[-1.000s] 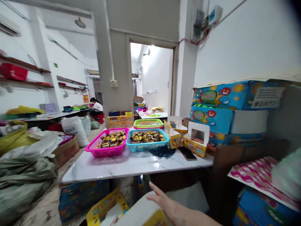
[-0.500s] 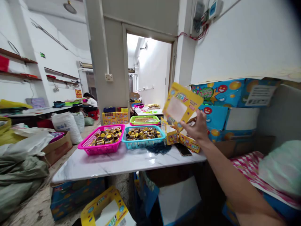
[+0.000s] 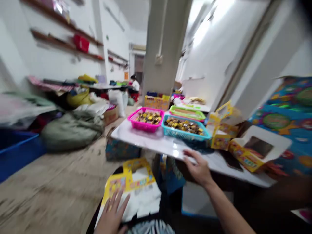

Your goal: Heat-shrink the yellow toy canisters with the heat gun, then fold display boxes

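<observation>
My left hand (image 3: 112, 214) lies flat with spread fingers on a stack of flat yellow and white carton blanks (image 3: 133, 188) low in front of me. My right hand (image 3: 198, 168) is open and empty, its fingers resting at the near edge of the white marble table (image 3: 156, 144). Open yellow window boxes (image 3: 251, 150) stand on the table to the right of that hand. A dark phone (image 3: 231, 161) lies flat between hand and boxes. The picture is smeared by motion.
A pink basket (image 3: 147, 118) and a blue basket (image 3: 185, 128) of small yellow-and-black caps sit on the table, a green basket (image 3: 187, 113) behind. Printed blue cartons (image 3: 290, 113) stack at right. Grey sacks (image 3: 70, 130) and a blue bin (image 3: 17, 151) lie left. A person (image 3: 134, 86) sits far back.
My right hand has let go of the yellow box it held up and dropped to the table edge. My left hand has come into view on the blanks. The view swung left.
</observation>
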